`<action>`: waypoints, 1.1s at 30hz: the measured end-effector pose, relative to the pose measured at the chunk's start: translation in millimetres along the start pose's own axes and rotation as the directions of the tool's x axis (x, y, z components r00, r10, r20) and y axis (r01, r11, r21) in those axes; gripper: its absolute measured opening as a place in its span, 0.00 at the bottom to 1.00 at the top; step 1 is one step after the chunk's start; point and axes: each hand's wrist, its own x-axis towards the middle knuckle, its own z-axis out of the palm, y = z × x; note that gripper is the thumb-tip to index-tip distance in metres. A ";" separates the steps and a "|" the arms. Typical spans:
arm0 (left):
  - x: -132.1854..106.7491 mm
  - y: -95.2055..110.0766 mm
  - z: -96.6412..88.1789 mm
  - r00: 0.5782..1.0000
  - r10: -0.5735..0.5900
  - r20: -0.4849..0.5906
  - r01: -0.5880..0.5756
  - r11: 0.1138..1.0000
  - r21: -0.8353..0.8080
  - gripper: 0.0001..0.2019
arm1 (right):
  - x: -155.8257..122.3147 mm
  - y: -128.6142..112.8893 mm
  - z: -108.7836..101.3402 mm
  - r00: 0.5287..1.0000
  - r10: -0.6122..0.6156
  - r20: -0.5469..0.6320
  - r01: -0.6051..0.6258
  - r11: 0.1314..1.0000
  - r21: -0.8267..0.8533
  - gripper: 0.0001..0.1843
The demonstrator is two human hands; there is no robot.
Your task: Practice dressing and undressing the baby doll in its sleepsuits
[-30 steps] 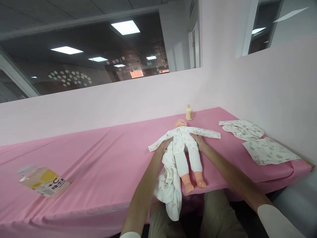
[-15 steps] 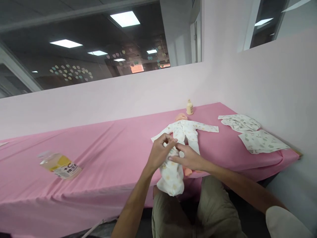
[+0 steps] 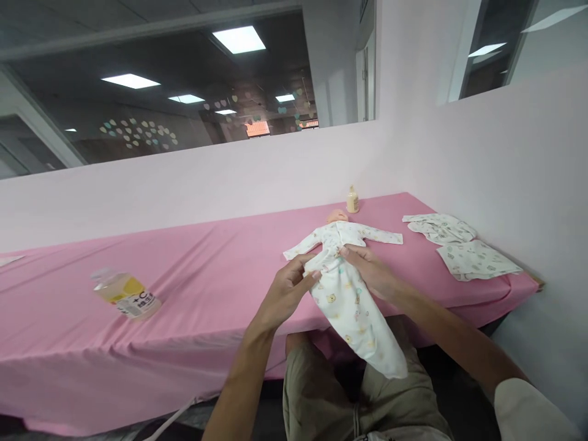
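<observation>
Between my hands a pair of white printed baby pants [image 3: 351, 309] is stretched by its top edge, the lower end hanging past the table's front edge over my lap. My left hand [image 3: 290, 285] pinches the top edge on the left side, thumb on the front. On the other side my right hand [image 3: 370, 266] grips the same edge. Behind the pants lies a baby doll [image 3: 337, 215] on its back, head away from me. It wears a white printed long-sleeved top [image 3: 349, 231] with the sleeves spread. The held pants hide the doll's legs.
A pink cloth [image 3: 220, 269] covers the table. On the left a bottle with a yellow label [image 3: 128, 295] lies on its side. A pump bottle [image 3: 352, 201] stands behind the doll's head. Folded printed clothes [image 3: 478, 260] lie at the right, near the wall.
The pants were bunched up between my hands and hung lower left; now they are spread wider and hang longer toward the lower right. My hands have moved farther apart.
</observation>
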 end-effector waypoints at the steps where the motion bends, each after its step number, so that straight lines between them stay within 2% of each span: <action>1: 3.9 1.5 0.4 1.000 0.017 0.003 -0.017 1.000 0.008 0.17 | 0.9 -2.0 -1.3 1.000 -0.015 0.008 0.015 1.000 0.009 0.22; 5: 14.9 1.8 3.4 0.999 0.025 -0.035 -0.025 1.000 -0.001 0.17 | -1.4 -19.7 -0.3 0.992 -0.125 0.011 0.126 0.986 -0.110 0.16; 9: 5.7 4.0 13.9 0.993 0.030 -0.113 -0.033 0.999 -0.022 0.21 | -9.6 -37.1 9.6 0.978 -0.196 -0.075 0.171 0.951 -0.256 0.14; 14: -15.5 2.3 25.0 0.999 -0.032 0.019 0.026 0.973 0.229 0.27 | -15.5 -41.2 11.5 0.964 -0.229 -0.132 0.175 0.927 -0.330 0.16; 16: -19.0 -2.9 25.1 0.999 -0.046 0.007 0.042 0.958 0.283 0.23 | -16.6 -41.3 7.0 0.957 -0.233 -0.172 0.164 0.926 -0.341 0.16; 19: -20.6 -8.8 20.2 0.998 0.048 -0.037 -0.033 0.941 0.336 0.15 | -18.1 -42.6 -3.2 0.945 -0.233 -0.228 0.143 0.925 -0.353 0.16; 20: -20.8 -9.0 17.5 0.997 0.077 -0.009 -0.068 0.932 0.356 0.14 | -18.9 -43.8 -7.3 0.942 -0.232 -0.242 0.137 0.925 -0.355 0.16; 22: -20.7 -7.1 11.8 0.993 0.060 0.100 -0.094 0.921 0.379 0.13 | -21.0 -47.3 -16.1 0.935 -0.224 -0.274 0.121 0.930 -0.347 0.15; 24: -18.5 -4.3 7.5 0.986 -0.001 0.165 -0.064 0.920 0.388 0.10 | -23.7 -51.9 -24.8 0.928 -0.208 -0.311 0.105 0.942 -0.318 0.14; 25: -15.9 -3.6 6.4 0.987 -0.020 0.160 -0.044 0.921 0.387 0.08 | -24.9 -54.3 -29.0 0.924 -0.200 -0.326 0.100 0.948 -0.301 0.14; 29: 6.3 -7.7 6.6 0.999 0.039 0.009 -0.040 0.941 0.337 0.08 | -24.8 -60.3 -43.5 0.909 -0.207 -0.360 0.099 0.950 -0.297 0.15; 33: 41.7 -5.4 3.5 0.969 0.129 -0.209 -0.091 0.979 0.181 0.09 | -11.7 -55.9 -59.9 0.867 -0.270 -0.419 0.113 0.925 -0.362 0.15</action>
